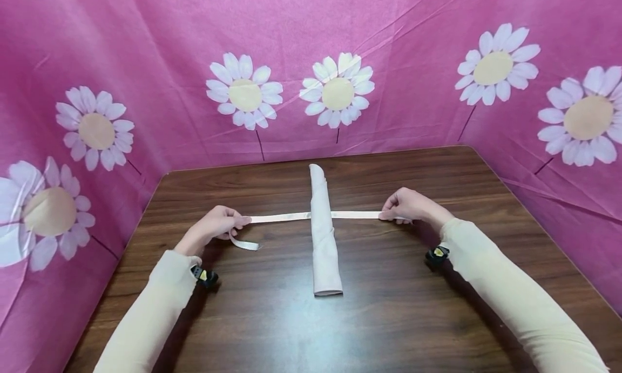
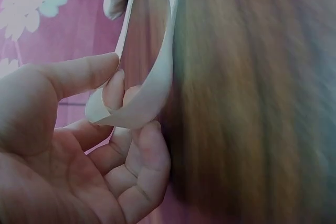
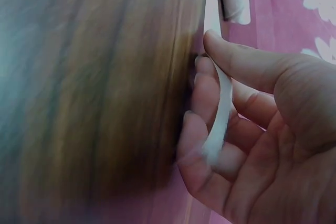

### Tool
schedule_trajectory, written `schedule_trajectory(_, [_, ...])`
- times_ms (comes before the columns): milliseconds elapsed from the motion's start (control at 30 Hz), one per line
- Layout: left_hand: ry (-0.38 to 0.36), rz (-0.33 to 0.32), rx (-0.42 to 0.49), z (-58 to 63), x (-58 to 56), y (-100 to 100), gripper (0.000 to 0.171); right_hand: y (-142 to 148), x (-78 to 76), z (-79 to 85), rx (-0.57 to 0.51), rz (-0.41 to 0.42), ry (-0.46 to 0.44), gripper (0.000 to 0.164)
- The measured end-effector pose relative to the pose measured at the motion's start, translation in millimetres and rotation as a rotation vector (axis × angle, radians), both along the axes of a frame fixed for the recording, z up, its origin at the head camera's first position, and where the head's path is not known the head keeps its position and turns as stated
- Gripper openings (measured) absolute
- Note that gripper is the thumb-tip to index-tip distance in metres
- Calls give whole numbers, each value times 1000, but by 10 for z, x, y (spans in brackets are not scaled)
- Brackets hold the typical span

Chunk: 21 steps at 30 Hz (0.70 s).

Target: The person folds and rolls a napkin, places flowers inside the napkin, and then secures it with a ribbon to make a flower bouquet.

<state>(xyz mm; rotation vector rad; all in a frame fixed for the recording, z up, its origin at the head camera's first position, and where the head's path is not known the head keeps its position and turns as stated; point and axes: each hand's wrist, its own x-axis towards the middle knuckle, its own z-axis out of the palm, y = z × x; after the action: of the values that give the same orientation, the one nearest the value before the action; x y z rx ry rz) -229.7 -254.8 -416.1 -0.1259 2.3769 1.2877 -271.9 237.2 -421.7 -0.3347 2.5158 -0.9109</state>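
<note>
No text, brand or number can be read in any view. In the head view, the left wrist device (image 1: 211, 279), lower left of the frame, and the right wrist device (image 1: 432, 257), right of centre, each show a yellow patch, its markings too small to tell.

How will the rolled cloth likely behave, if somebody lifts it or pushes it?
The rolled cloth would probably sag if lifted by one end, as it looks like soft, creased fabric. Pushed sideways, it may roll only reluctantly, because its near end looks flattened. It might also loosen, since the ribbon passes beneath it and is not tied.
</note>
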Motion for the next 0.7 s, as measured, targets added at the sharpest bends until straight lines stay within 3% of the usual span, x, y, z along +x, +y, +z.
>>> schedule_trajectory(167, [-10,30,32,-9,128,-168,33,141,70,19,-35,22,-57,18])
schedule_trajectory(333, [9,33,-5,-32,211,-286,34,231,92,38,-45,41,-102,19])
schedule_trajectory(567, [25,34,-21,-34,257,-335,38,383,88,89,-65,45,-175,23])
schedule_trajectory(700, [10,40,18,-20,256,-334,38,503,65,99,-92,4,-214,26])
